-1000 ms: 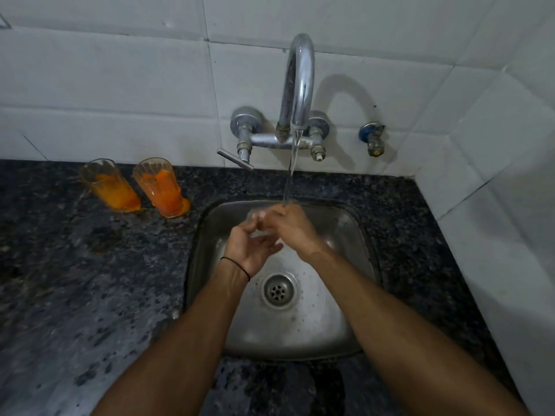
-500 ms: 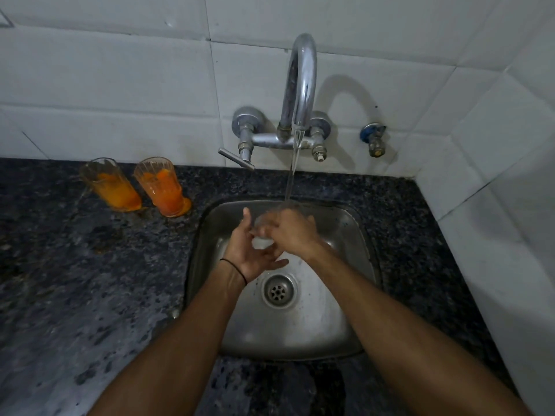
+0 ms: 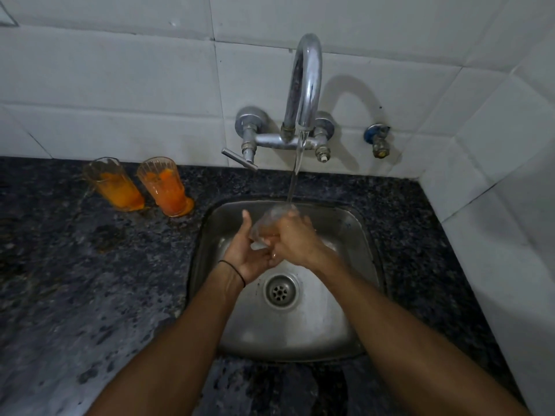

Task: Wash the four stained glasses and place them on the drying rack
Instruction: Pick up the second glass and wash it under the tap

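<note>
Two ribbed tumblers coated with orange residue, one (image 3: 115, 184) and its neighbour (image 3: 163, 187), are found upright on the dark speckled stone counter (image 3: 75, 280), just left of the stainless steel sink (image 3: 300, 331), unwashed. Over the basin, the left hand (image 3: 249, 253) is held palm-up with the thumb raised; its fingers are hidden, so a grip cannot be confirmed. A clear drinking glass (image 3: 270, 223) is tilted under the water stream (image 3: 292, 181) from the curved chrome tap (image 3: 303, 91), and the right hand (image 3: 292, 238) is curled around it. A faint orange tint is noted inside. Washing is judged to be in progress. No drying rack or fourth glass is in view, so completed work cannot be verified.
</note>
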